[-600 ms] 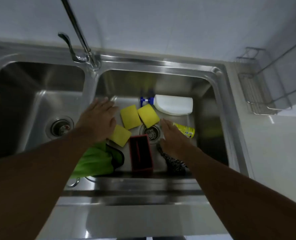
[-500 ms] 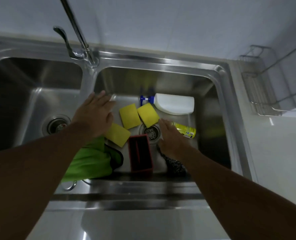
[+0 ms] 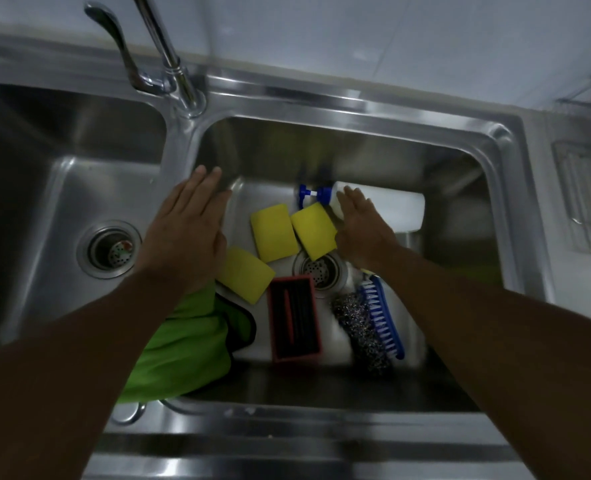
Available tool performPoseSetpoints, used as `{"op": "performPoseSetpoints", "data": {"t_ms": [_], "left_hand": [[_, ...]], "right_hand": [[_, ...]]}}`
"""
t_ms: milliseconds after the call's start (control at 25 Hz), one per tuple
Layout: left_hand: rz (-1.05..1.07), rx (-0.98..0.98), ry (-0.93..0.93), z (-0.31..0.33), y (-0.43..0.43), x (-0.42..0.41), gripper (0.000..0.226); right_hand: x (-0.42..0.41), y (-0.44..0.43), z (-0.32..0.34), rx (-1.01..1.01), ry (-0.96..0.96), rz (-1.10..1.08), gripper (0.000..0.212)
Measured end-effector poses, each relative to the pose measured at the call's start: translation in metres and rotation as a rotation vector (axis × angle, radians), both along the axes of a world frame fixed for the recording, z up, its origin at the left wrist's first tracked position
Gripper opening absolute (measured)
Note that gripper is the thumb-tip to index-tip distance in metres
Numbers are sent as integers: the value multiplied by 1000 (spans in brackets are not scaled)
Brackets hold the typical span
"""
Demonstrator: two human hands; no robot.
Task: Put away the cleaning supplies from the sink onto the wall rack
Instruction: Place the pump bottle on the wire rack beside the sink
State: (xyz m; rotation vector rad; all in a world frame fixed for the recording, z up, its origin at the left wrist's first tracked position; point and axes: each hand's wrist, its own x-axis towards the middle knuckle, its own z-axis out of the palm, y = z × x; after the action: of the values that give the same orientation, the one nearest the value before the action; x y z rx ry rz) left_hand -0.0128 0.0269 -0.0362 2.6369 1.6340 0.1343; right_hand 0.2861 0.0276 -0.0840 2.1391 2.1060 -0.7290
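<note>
- Reaching w/ right hand [image 3: 363, 230], fingers spread flat over white pump bottle [image 3: 387, 209], nothing gripped; bottle lay on its side at basin's 1 o'clock.
- Left hand [image 3: 186, 233] open, empty, at 9 o'clock above the sink [image 3: 356, 133].
- Wall rack [image 3: 588, 202] at 3 o'clock.

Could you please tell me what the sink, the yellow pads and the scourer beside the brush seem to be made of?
Sink: brushed stainless steel, judging by streaky reflections. Yellow pads: likely soft foam sponge, matte. Scourer: probably coiled metal wire, glinting.

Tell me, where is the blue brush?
The blue brush lies in the right basin near its front right corner, right beside the steel scourer and just under the right forearm.
</note>
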Motion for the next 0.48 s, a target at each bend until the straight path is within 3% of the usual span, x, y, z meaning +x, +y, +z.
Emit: {"op": "performPoseSetpoints", "data": {"t_ms": [480], "left_hand": [[64,-66,-30,2,3,0,79]], "right_hand": [[24,37,-14,89,-127,66,96]]}}
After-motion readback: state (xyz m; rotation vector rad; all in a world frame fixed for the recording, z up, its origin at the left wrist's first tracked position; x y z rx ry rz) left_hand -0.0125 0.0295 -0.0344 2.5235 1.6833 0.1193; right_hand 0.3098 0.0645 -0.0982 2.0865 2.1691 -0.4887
